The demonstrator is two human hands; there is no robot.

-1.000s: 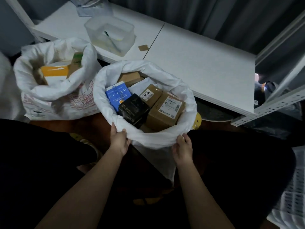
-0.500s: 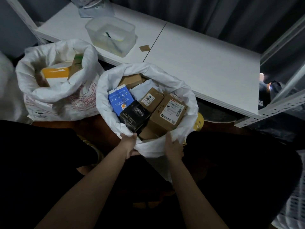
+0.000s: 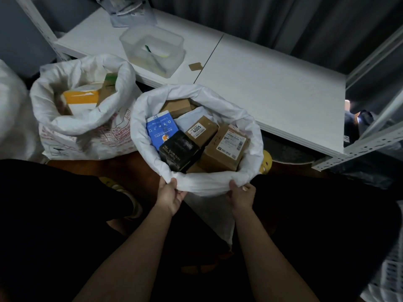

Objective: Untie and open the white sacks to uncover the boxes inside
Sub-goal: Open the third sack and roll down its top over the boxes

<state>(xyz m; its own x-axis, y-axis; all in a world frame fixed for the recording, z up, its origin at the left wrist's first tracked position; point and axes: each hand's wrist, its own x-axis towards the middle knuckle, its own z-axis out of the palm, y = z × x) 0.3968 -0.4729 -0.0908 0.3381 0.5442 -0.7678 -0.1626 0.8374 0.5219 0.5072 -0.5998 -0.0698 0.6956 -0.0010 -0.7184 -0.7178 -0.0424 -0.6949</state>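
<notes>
Two hands grip near white sack (image 3: 196, 184) rolled rim | left hand (image 3: 169, 196) fingers pinch rim's near-left edge | right hand (image 3: 242, 196) fingers pinch near-right edge | sack open on floor between knees, brown boxes (image 3: 224, 147), blue box (image 3: 160, 129), black box (image 3: 180, 150) exposed | second white sack (image 3: 87, 125) open at left, beside bench (image 3: 272, 88)

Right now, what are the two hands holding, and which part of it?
Both hold the near white sack by its rolled-down rim, on the side nearest the person. The left hand grips the rim's left part, the right hand its right part.
</notes>
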